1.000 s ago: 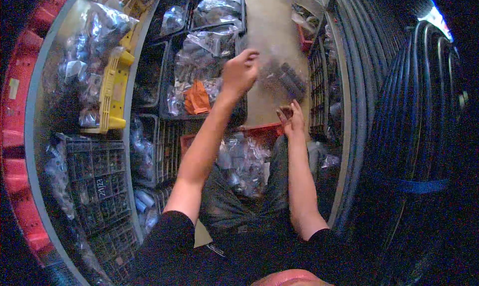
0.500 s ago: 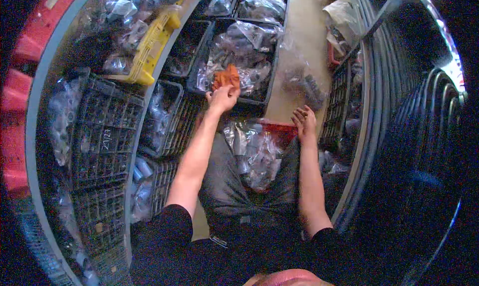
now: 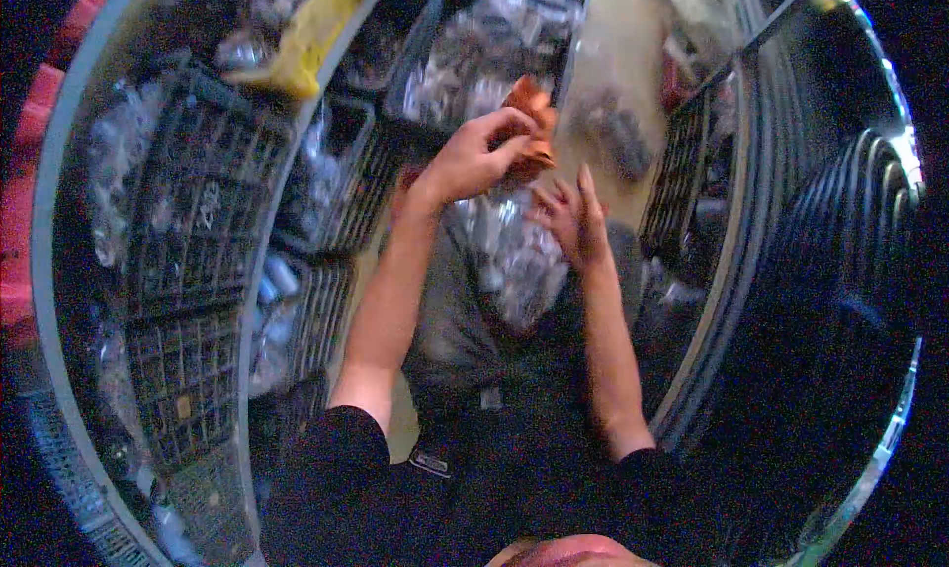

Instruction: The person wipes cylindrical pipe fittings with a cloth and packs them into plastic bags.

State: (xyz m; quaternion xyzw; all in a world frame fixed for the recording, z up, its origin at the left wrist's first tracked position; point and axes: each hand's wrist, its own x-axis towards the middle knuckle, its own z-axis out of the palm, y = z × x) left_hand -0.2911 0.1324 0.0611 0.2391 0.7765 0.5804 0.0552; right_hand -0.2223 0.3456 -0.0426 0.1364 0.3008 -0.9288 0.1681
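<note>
My left hand is closed around a crumpled orange cloth, or a glove; its exact kind is blurred. It is held up in front of the crate at the far end. Just to the right and lower, my right hand reaches toward the cloth, fingers spread and holding nothing. Beneath both hands, clear plastic bags of small parts lie between my knees.
Black crates with bagged parts stand stacked on the left, below a yellow bin. A crate of bags sits ahead. On the right is a dark crate beside curved dark tubes.
My left hand has lifted the orange cloth from over the crate and brought it right and closer. My right hand has moved left toward it. The view has shifted slightly.
</note>
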